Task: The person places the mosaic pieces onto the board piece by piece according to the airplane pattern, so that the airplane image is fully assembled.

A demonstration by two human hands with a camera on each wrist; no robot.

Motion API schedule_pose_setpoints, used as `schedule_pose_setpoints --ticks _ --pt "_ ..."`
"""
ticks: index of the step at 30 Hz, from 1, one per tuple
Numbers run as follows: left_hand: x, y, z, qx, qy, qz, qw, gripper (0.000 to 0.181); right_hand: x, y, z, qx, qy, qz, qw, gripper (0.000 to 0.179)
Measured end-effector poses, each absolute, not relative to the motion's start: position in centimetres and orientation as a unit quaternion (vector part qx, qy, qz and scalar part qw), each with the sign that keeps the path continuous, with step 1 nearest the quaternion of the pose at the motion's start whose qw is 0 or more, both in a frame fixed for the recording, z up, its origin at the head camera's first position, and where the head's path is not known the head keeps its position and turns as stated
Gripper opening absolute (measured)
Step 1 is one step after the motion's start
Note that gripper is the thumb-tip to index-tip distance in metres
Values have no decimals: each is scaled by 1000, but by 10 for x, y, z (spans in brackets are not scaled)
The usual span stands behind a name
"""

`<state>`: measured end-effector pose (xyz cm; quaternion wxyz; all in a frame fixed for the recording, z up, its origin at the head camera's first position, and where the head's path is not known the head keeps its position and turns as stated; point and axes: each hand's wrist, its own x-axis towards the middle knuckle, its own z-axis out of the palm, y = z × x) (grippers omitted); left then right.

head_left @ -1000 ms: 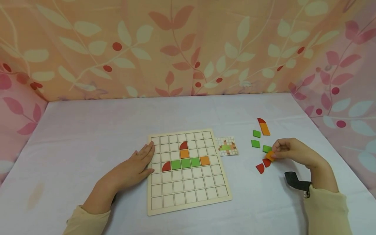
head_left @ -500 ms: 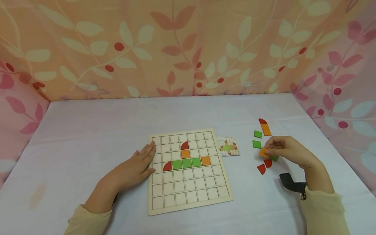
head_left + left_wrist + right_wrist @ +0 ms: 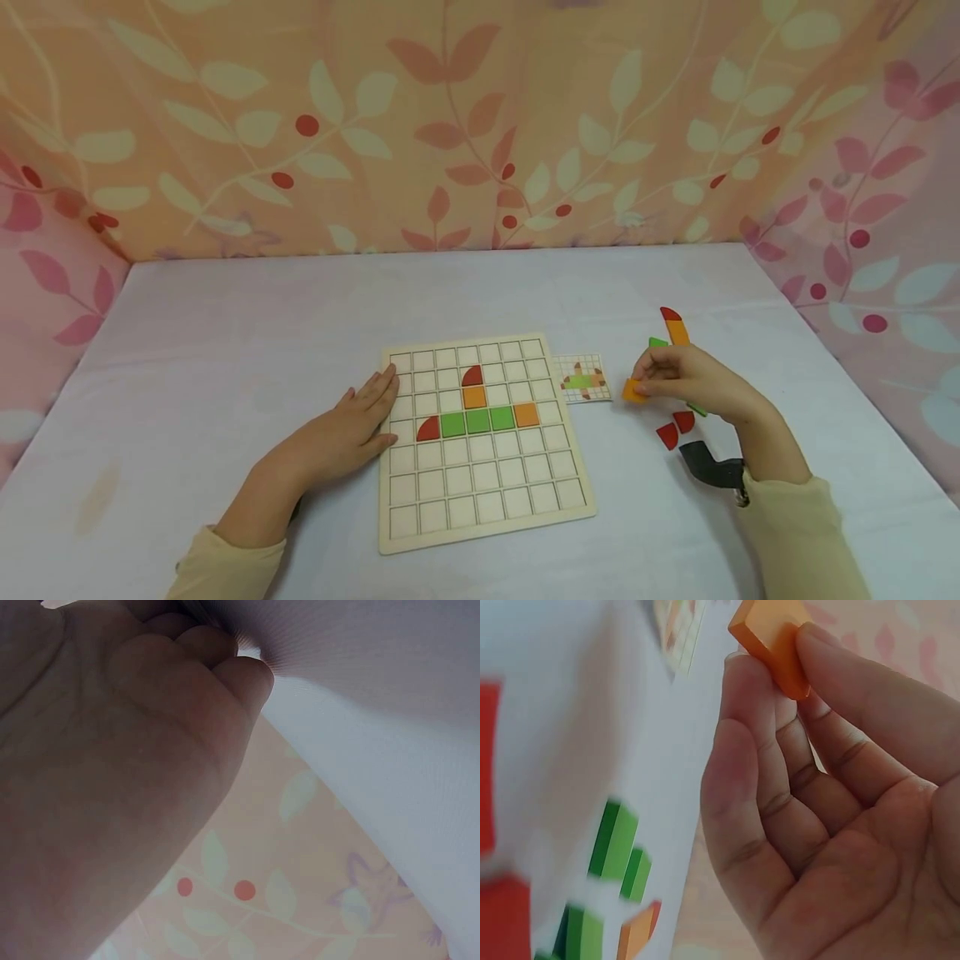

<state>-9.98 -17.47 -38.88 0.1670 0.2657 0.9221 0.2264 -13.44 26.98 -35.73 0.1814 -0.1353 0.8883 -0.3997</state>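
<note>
Between thumb and fingers, my right hand (image 3: 686,379) pinches an orange square tile (image 3: 634,391); the right wrist view shows the tile (image 3: 769,637) up at the fingertips. It is just right of a small pattern card (image 3: 582,379). My left hand (image 3: 341,429) rests with straight fingers on the left edge of a wooden grid board (image 3: 487,529). On the board, three green squares (image 3: 477,422) form a row with a red quarter-circle (image 3: 428,429) on the left and an orange square (image 3: 527,414) on the right. Above the middle one sit another orange square (image 3: 475,397) and a red quarter-circle (image 3: 472,376).
Loose tiles lie under and around the right hand: two red quarter-circles (image 3: 675,429), green squares (image 3: 613,840) and an orange piece (image 3: 677,332) with a red one (image 3: 671,314) at its far end. A white cloth (image 3: 300,308) covers the table; patterned curtains (image 3: 480,125) stand behind.
My right hand has lifted the orange tile from beside the red pieces and carried it left toward the card. The left hand stays at the board's edge.
</note>
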Motion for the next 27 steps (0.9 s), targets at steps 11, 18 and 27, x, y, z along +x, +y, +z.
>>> schedule_pose_setpoints --ticks 11,18,27 --pt "-100 -176 -391 268 923 222 164 69 -146 231 -360 -193 875 -394 207 12" --pt "-100 -175 -391 265 925 217 164 70 -152 210 -367 -213 861 -403 228 10" --pt "-100 -174 -390 262 926 219 162 69 -154 188 -374 -236 852 -397 246 6"
